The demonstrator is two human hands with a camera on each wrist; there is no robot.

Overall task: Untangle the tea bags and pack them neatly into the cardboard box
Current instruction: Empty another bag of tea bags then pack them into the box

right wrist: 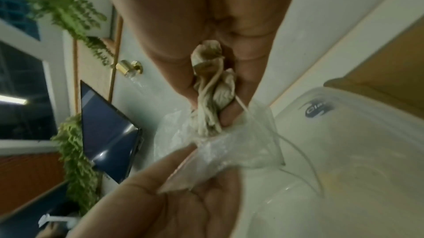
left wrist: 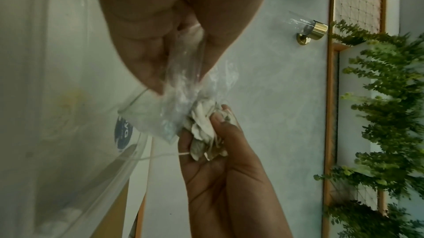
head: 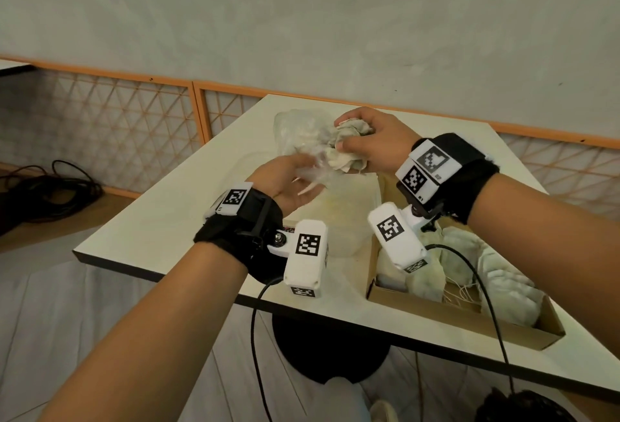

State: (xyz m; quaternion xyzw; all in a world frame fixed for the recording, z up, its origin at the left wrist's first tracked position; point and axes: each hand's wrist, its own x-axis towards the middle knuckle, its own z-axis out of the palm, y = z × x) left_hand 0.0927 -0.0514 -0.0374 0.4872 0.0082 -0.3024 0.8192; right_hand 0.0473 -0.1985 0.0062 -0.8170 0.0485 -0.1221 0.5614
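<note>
Right hand (head: 372,139) grips a crumpled clump of tea bags (head: 349,150); left hand (head: 288,183) pinches a clear plastic bag (head: 302,133) above the counter (head: 188,220), cardboard box (head: 453,316) nearby

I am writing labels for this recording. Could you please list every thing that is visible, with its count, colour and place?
tea bag clump: one, off-white, held above the table
plastic bag: one, clear, beside the clump
tea bags: several, pale, inside the cardboard box
cardboard box: one, brown, table's near right
plastic container: one, clear, mid-table
table: one, white
cables: black, floor left
left hand: pinches plastic bag
right hand: grips clump
</note>
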